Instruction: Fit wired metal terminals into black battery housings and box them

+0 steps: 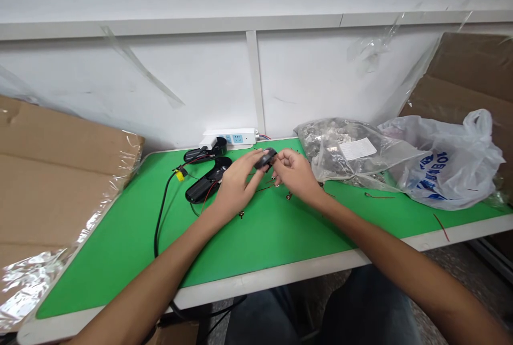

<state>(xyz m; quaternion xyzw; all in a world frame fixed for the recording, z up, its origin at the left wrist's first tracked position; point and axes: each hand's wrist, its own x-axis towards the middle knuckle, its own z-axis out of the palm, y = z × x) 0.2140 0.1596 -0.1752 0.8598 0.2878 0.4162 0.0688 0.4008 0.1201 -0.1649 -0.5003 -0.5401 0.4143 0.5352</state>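
Note:
My left hand (237,180) is closed round a black plastic part (266,158), held above the middle of the green table (256,243). Against the right side of that part, my right hand (294,174) has its fingers pinched; what they hold, if anything, is too small to make out. Thin red wires and small metal pieces (289,195) lie on the table below and beside the hands. To the left of my left hand rests a black curved housing (206,182) with red and dark wires, and a second black housing (218,147) lies behind it.
By the wall stands a white power strip (244,136) with a plug. A black cable (160,216) crosses the left side. Clear bags of metal parts (332,142) and a white plastic bag (444,158) sit right. Cardboard (52,174) flanks the table.

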